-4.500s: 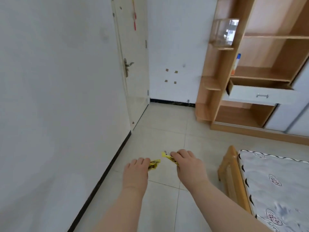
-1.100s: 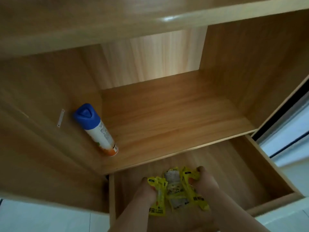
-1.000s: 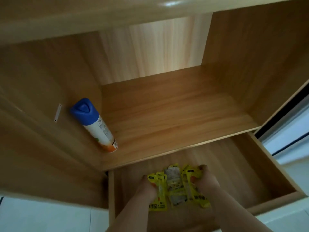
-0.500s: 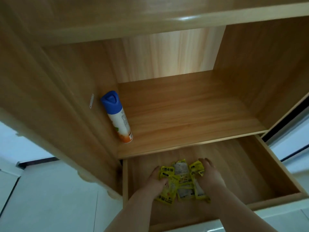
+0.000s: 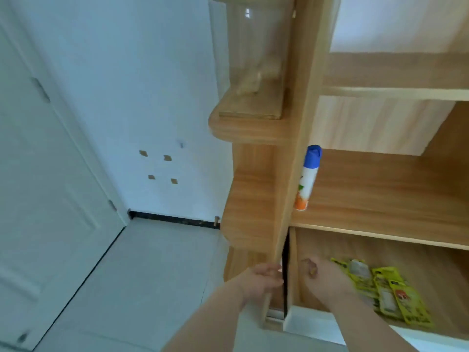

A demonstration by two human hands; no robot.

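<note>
Right hand (image 5: 327,278) sits inside the open light-wood drawer with a white front (image 5: 418,265). Its fingers are loosely curled and nothing is plainly held; a small yellowish spot at the fingertips is too blurred to identify. The flat yellow plastic sachets (image 5: 385,293) lie loose on the drawer floor just to the right of that hand, overlapping each other and fanned toward the drawer's front right. Left hand (image 5: 264,278) is outside the drawer, fingers curled against the front edge of the tall light-wood upright panel (image 5: 291,174); can't tell if it grips the panel or only touches it. The hands are apart, with the panel edge and the drawer's left wall between them. On the wooden shelf (image 5: 380,194) above the drawer, a white spray can with blue cap and orange base (image 5: 308,177) stands close to the panel. Higher up, a clear plastic box (image 5: 256,47) sits on a rounded side shelf (image 5: 243,128). To the left: white wall with four small tan squares (image 5: 158,168), white door (image 5: 50,199), pale tiled floor (image 5: 152,275), black skirting strip (image 5: 175,221).
</note>
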